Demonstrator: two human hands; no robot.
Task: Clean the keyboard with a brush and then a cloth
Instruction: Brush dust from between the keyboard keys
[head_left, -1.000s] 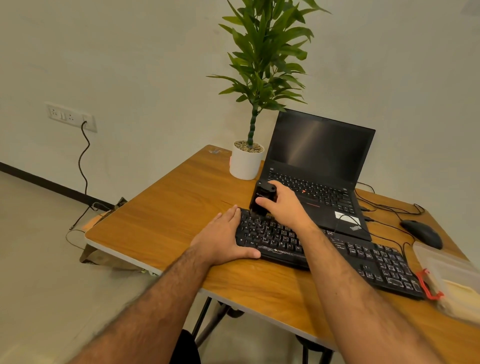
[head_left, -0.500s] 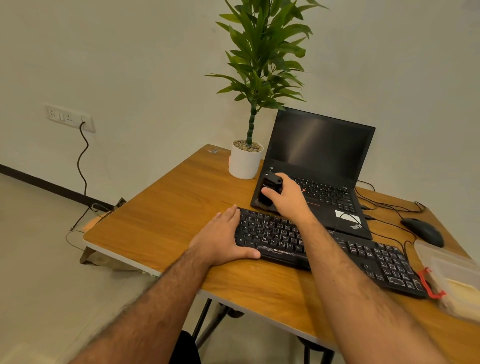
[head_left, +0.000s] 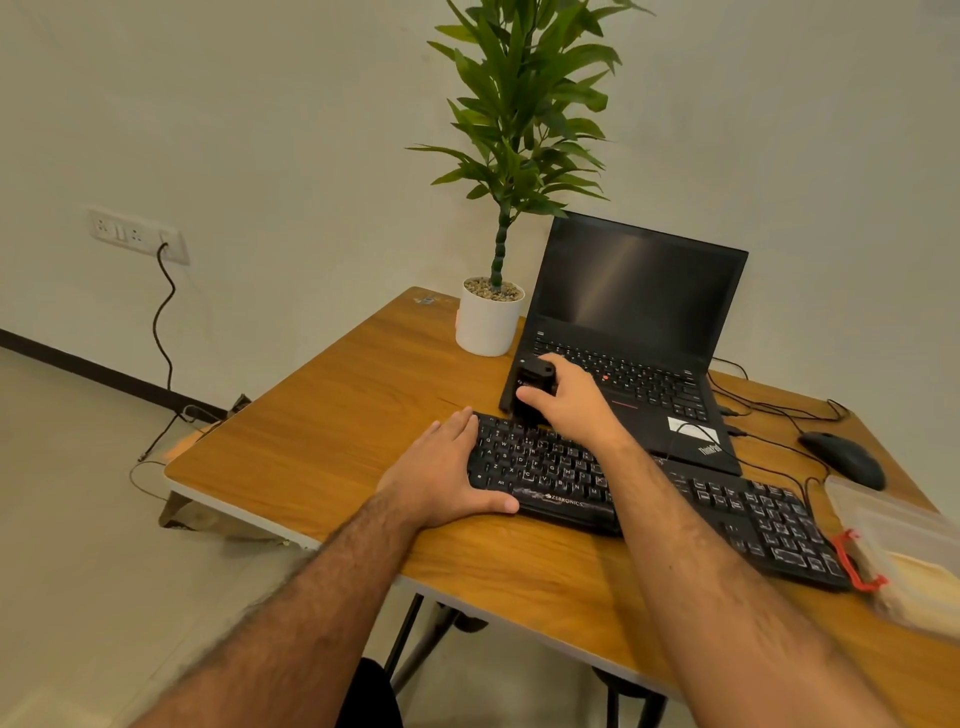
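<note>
Right hand (head_left: 576, 402) fingers curl around a black brush (head_left: 532, 387), apparently touching the keyboard (head_left: 649, 483) at its far-left corner. Left hand (head_left: 441, 475) rests flat, fingers straight, bracing the keyboard's left end near the table (head_left: 322, 421) front edge.

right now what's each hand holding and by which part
The right hand grips the black brush round its upper body. The left hand holds nothing; it lies flat on the keyboard's left end.
</note>
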